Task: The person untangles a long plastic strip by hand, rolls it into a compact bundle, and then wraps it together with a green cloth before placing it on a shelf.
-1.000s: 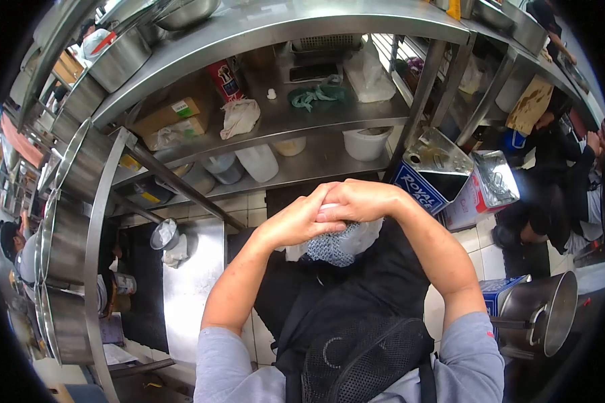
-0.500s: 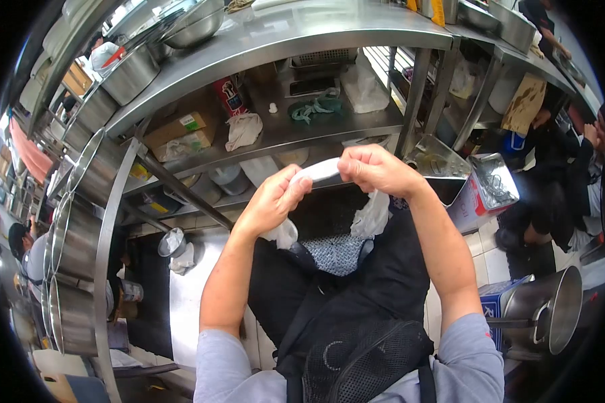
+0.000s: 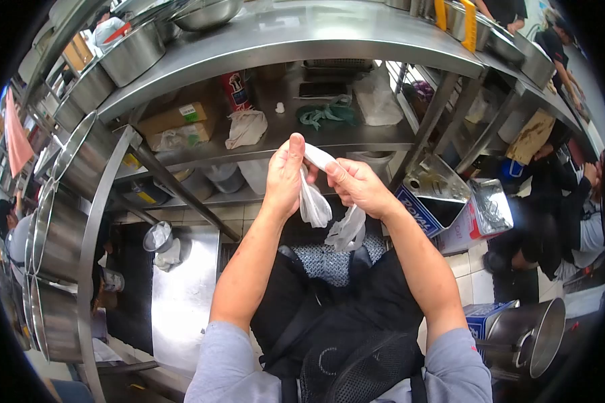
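Note:
A white plastic bag (image 3: 319, 158), drawn into a narrow band, stretches between my two hands over my lap. One end hangs loose under my left hand (image 3: 288, 178), whose fingers are wrapped round the band with the thumb pointing up. My right hand (image 3: 361, 185) pinches the other side between thumb and fingers, and a crumpled tail dangles beneath it. Both hands are close together in front of the steel table's lower shelf (image 3: 282, 138). On that shelf are a crumpled whitish bag (image 3: 247, 127) and a green plastic bag (image 3: 326, 114).
Steel pots (image 3: 131, 57) line the left side. A steel tabletop (image 3: 282, 40) spans the front. To the right stand open metal tins (image 3: 444, 188) and a large pot (image 3: 541, 339). A small metal bowl (image 3: 160, 236) sits at left. Other people (image 3: 588, 188) are at the far right and left.
My hands have come closer together. The left wrist has turned so its thumb points up, and the band now slants down to the right. The camera view has shifted slightly.

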Demonstrator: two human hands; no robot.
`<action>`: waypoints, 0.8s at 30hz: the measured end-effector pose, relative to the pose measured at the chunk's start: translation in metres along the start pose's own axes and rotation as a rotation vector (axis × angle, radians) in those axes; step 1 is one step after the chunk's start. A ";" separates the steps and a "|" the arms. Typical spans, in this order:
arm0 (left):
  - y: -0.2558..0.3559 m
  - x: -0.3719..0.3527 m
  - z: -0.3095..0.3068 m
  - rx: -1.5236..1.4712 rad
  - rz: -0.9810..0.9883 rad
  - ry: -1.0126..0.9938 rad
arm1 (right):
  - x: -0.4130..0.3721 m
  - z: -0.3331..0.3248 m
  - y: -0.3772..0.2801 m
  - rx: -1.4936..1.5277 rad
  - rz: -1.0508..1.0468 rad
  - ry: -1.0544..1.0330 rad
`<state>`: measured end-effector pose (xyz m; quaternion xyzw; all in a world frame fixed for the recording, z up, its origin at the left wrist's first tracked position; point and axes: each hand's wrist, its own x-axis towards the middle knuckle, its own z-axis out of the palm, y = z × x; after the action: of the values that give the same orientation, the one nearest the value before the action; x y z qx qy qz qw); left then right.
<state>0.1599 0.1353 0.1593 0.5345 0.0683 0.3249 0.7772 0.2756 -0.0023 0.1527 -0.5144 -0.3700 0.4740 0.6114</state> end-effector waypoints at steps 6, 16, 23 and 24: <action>-0.017 0.020 -0.032 -0.130 -0.050 0.131 | 0.024 -0.007 0.018 -0.122 -0.046 -0.002; -0.019 0.017 -0.054 -0.313 -0.186 0.176 | 0.047 -0.018 0.055 -0.195 -0.045 -0.068; -0.027 0.021 -0.044 -0.336 -0.111 0.140 | 0.050 -0.004 0.088 -0.302 -0.055 -0.057; -0.030 0.022 -0.034 -0.260 -0.067 0.285 | 0.048 -0.003 0.090 -0.303 -0.053 -0.056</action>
<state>0.1745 0.1680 0.1241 0.3758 0.1528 0.3772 0.8326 0.2739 0.0452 0.0622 -0.5774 -0.4679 0.4105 0.5285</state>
